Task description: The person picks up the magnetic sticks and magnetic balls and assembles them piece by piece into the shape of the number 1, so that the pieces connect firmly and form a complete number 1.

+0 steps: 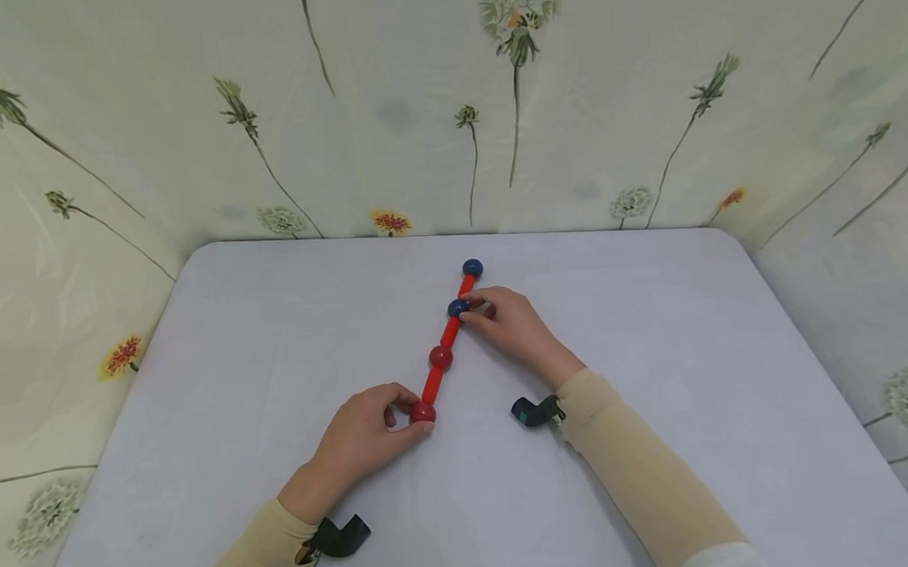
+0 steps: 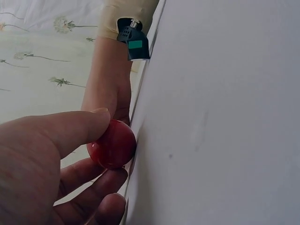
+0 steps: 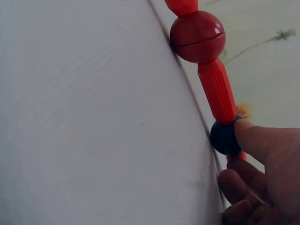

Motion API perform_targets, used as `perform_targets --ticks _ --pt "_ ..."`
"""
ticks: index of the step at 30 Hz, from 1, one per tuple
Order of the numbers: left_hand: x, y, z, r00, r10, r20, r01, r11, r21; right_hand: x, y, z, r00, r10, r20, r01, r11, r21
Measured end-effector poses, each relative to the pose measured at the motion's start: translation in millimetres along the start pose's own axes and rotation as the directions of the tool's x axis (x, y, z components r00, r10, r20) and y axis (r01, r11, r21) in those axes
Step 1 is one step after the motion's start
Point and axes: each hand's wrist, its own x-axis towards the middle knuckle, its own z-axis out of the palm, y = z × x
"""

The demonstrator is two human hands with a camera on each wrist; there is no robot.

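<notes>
A straight chain of balls and red rods lies slantwise on the white table. Its near end is a red ball (image 1: pixel 423 413), pinched between thumb and fingers of my left hand (image 1: pixel 365 433). Beyond it come a red rod (image 1: pixel 432 385), a second red ball (image 1: pixel 441 357) and another red rod (image 1: pixel 451 332). My right hand (image 1: pixel 511 327) pinches the blue ball (image 1: pixel 458 309) that follows, also seen as a blue ball (image 3: pixel 224 138) in the right wrist view. One more red rod (image 1: pixel 466 285) leads to a blue ball (image 1: pixel 473 269) at the far end.
The white table (image 1: pixel 650 310) has rounded far corners. Behind it and at its sides hangs a pale cloth (image 1: pixel 419 151) printed with dandelions. A dark wrist camera (image 1: pixel 535 411) juts from the right sleeve, and another dark wrist camera (image 1: pixel 343 538) from the left sleeve.
</notes>
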Motion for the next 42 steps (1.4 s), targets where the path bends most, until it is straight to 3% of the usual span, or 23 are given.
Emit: perform_targets --ticks 9,17,32,42 --pt "-0.8 5.7 2.6 0.999 0.007 0.036 -0.008 1.0 0.02 7.6 -2.9 -1.3 0.997 -0.025 0.067 0.026 1.0 -0.014" --pt "-7.9 7.3 10.2 0.999 -0.008 0.044 0.007 1.0 0.018 11.8 -8.5 5.1 0.992 -0.062 0.106 0.058 0.998 0.038" --pt "-11.6 6.8 15.8 0.999 0.039 0.037 -0.038 0.999 -0.015 5.0 1.6 20.1 0.992 -0.126 -0.012 0.126 0.991 0.035" --pt "-11.7 10.1 15.9 0.998 0.053 0.046 -0.052 0.998 -0.02 -0.5 10.2 18.8 0.989 -0.149 0.002 0.149 0.989 0.014"
